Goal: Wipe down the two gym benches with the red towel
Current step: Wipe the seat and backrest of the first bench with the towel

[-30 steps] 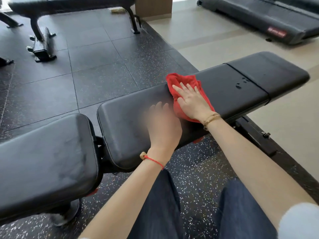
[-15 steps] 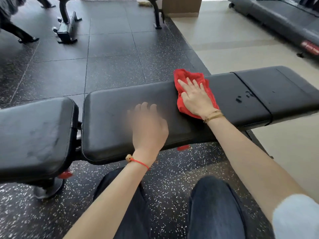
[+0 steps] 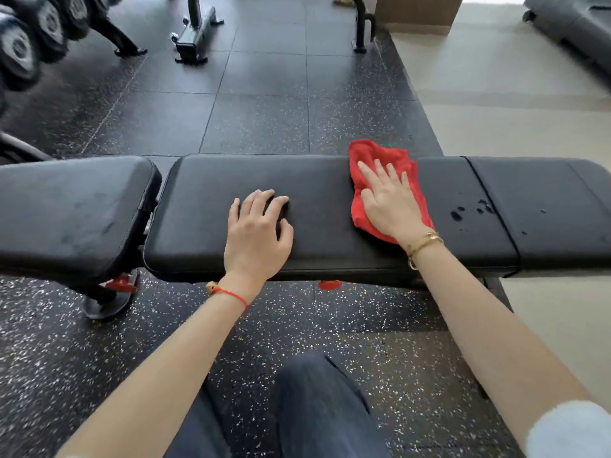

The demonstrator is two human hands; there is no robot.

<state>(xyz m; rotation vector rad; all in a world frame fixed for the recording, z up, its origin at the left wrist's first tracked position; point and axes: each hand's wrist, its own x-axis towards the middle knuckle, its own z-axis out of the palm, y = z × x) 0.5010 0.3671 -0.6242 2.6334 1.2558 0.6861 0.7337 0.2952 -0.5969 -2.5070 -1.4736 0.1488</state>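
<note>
1. Head view, centre of the frame: long black bench pad stretched left to right as the working surface, with a separate seat pad at the left edge and another stitched section at the right.
2. Red towel spread flat on the pad right of centre, reaching from the far edge almost to the near edge; probably laid wide so as to cover the full depth of the pad in one pass.
3. Right hand pressed palm-down on the towel, fingers straight and slightly fanned, pointing toward the top of the frame; nothing gripped, cloth simply pinned under the flat palm, apparently for pushing it along.
4. Left hand planted on the bare pad just left of centre, well apart from the towel; fingers loosely bent with tips touching the surface, nothing held. Likely there as a brace for the leaning body.
5. Dark wet spots sitting right of the towel near the stitched seam, not yet reached by the cloth; judged as the next patch to be wiped.
6. Upper part of the frame: legs of another bench on the dark rubber floor, far from both hands; seemingly the second one in the task, though too little visible to tell.
</note>
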